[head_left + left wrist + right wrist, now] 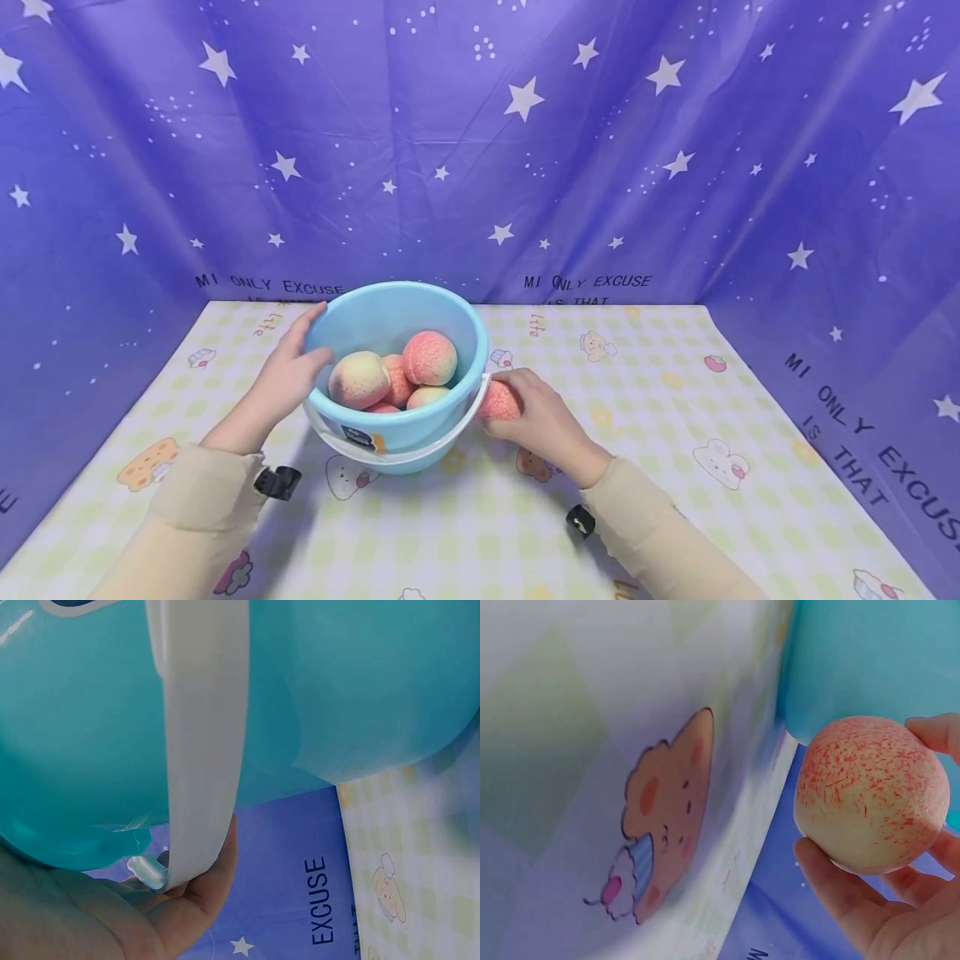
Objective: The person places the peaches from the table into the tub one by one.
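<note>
A light blue bucket stands on the table, holding several pink-and-cream peaches. At its left side my left hand grips the rim, thumb over the edge and fingers along the outside. The white handle hangs down across the bucket's front, and in the left wrist view its end is beside my fingers. Just outside the bucket's right side, my right hand holds another peach between thumb and fingers. That peach is speckled red above and pale cream below.
A checked tablecloth with cartoon prints covers the table. Purple star-patterned curtains enclose the back and both sides. A dark label is on the bucket's front.
</note>
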Motion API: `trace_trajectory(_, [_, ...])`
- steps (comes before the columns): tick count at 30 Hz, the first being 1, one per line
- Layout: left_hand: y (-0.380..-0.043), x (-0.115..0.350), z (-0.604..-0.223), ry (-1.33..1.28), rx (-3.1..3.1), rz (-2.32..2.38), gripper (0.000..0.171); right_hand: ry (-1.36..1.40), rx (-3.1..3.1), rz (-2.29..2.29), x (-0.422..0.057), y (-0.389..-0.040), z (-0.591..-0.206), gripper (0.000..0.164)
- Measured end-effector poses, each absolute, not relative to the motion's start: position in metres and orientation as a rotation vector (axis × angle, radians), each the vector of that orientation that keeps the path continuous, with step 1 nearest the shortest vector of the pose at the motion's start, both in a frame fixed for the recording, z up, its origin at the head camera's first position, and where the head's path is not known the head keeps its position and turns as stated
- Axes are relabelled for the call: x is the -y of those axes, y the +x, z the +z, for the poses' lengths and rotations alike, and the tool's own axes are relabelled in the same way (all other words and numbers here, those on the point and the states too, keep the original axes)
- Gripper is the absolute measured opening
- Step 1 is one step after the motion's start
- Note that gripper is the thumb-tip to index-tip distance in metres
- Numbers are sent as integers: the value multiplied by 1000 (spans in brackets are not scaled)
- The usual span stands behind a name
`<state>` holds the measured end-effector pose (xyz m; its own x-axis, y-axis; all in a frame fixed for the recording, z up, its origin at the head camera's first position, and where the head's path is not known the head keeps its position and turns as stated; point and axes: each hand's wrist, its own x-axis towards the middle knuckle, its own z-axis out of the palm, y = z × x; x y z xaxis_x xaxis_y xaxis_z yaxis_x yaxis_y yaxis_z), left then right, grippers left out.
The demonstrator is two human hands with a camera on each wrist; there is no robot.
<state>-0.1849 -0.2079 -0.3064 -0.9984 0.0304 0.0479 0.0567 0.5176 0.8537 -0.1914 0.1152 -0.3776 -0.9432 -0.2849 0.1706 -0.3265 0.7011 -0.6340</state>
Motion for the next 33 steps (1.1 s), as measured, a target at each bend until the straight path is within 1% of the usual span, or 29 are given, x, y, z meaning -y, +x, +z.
trace_trajectory(7, [-184, 207, -306, -88, 2710, -1537, 79, 515, 2819, 1055, -119, -189, -371, 60])
trace_trajectory(15, [-184, 207, -306, -86, 2707, -1531, 79, 558, 2766, 1038, -121, -187, -365, 60])
trace_trajectory(33, [-184, 207, -306, -79, 2695, -1543, 79, 513, 2715, 1066, -127, -187, -351, 61])
